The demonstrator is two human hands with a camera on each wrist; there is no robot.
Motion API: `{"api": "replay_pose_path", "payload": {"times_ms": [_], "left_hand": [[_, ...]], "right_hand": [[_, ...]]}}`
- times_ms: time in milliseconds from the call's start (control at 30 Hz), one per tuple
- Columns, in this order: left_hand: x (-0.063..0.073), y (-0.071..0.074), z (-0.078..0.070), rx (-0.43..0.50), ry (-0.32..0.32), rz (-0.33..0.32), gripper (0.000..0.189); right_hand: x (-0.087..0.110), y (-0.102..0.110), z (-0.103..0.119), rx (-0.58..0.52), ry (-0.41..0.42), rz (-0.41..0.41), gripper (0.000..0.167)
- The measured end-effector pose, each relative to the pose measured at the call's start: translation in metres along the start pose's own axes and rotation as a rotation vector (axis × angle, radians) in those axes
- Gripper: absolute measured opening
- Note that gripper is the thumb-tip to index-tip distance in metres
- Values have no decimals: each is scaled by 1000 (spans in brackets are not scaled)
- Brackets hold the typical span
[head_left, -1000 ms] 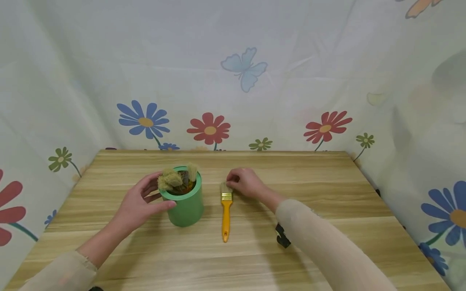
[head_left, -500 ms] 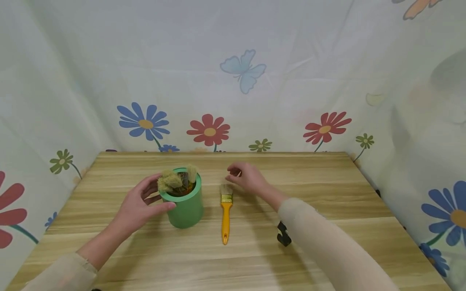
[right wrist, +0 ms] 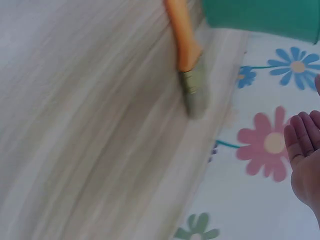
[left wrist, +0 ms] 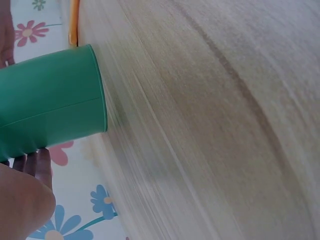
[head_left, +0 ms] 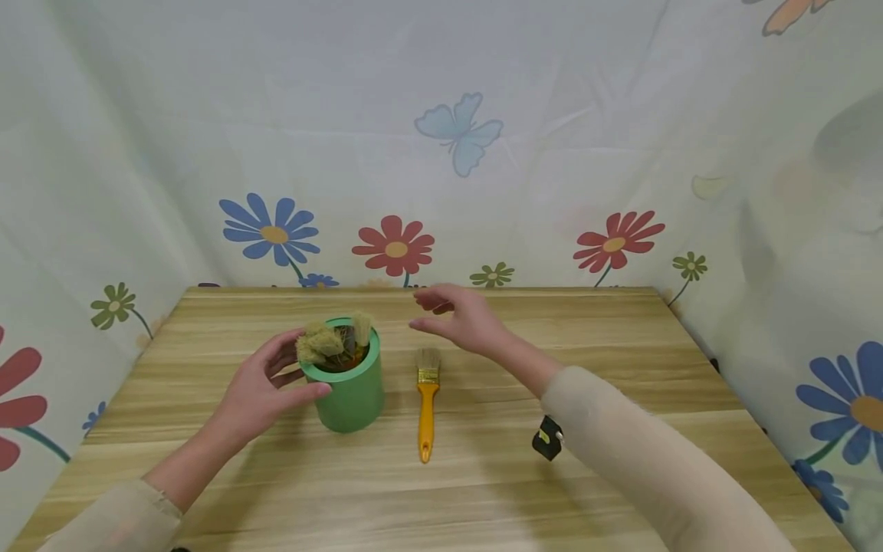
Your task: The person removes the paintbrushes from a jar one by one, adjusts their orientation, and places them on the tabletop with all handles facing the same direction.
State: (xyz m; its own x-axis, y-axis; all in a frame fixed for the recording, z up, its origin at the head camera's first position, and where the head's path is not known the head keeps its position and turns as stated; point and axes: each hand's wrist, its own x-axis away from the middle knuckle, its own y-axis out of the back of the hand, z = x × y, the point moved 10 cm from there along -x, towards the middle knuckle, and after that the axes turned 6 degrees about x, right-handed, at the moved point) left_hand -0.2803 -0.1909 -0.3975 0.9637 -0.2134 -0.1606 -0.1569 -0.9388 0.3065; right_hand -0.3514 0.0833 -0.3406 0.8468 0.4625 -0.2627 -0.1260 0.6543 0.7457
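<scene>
My left hand (head_left: 258,389) holds a green cylindrical pot (head_left: 350,399) from the left, its thumb on the near side and its fingers round the far side. Straw-coloured bristly tufts (head_left: 320,343) and a dark piece stick up from inside the pot; their lower parts are hidden. To the right of the pot a paintbrush (head_left: 427,410) lies flat, its orange handle toward me and its pale bristles pointing away. Above and beyond the bristles, my right hand (head_left: 469,318) is raised with nothing in it, fingers extended and thumb apart.
Everything stands on a wood-grain table (head_left: 621,475). A white curtain (head_left: 331,153) printed with flowers and a butterfly hangs behind the far edge and along both sides. A small black device (head_left: 548,438) sits at the right sleeve.
My right hand has moved up and away from the paintbrush's bristles, and its fingers have spread from a pinch. The left hand, pot and paintbrush stay in place.
</scene>
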Motion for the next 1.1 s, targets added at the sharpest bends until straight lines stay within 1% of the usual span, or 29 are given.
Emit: {"api": "replay_pose_path", "payload": {"times_ms": [133,267,400,533,633,833,1000,1100], "left_hand": [[0,1,0,-2,-1,-3,88],[1,1,-1,-1,2,-6,87],[1,2,-1,0,4,-11,87],[1,3,-1,-3,4,-11,87],[1,2,0,-1,1,-9,86],[1,2,0,3,-2,-7,86],[1,1,-2,5,-6,-7,86],[0,0,-3,9,-9,-4,85]], "right_hand": [[-1,3,18,-17,2,15,55],[-3,0,39,-13,24,53,61],[-8,-7,58,20,71,89,65],[-14,-13,72,38,129,103,64],[-17,-18,79,43,153,116,63],[-22,-27,86,72,166,153,61],[-27,-34,88,101,178,169,53],[-27,-37,90,118,202,172,48]]}}
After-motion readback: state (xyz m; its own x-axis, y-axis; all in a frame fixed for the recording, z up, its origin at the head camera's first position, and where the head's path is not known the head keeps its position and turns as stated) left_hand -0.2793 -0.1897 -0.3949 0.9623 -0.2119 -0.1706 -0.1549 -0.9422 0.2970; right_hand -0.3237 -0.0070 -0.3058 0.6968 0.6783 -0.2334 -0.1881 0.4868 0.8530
